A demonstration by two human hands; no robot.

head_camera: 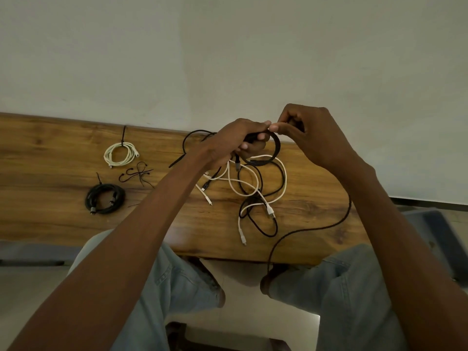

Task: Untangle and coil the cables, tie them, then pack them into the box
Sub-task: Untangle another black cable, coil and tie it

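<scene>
Above the far edge of the wooden table (pixel 63 224), my left hand (pixel 235 143) grips a small coil of black cable (pixel 277 148). My right hand (pixel 314 133) pinches the same cable close to the left thumb. Its loose end (pixel 316 228) trails from under my right wrist, across the table and over the near edge. Below my hands lies a tangle of white and black cables (pixel 255 188). On the left rest a tied white coil (pixel 120 153) and a tied black coil (pixel 105 198). No box is in view.
Several loose black ties (pixel 138 174) lie between the two tied coils. A grey wall (pixel 228 59) stands right behind the table. My knees in light jeans (pixel 182 277) sit under the near edge. A dark grey seat (pixel 438 224) shows at the right.
</scene>
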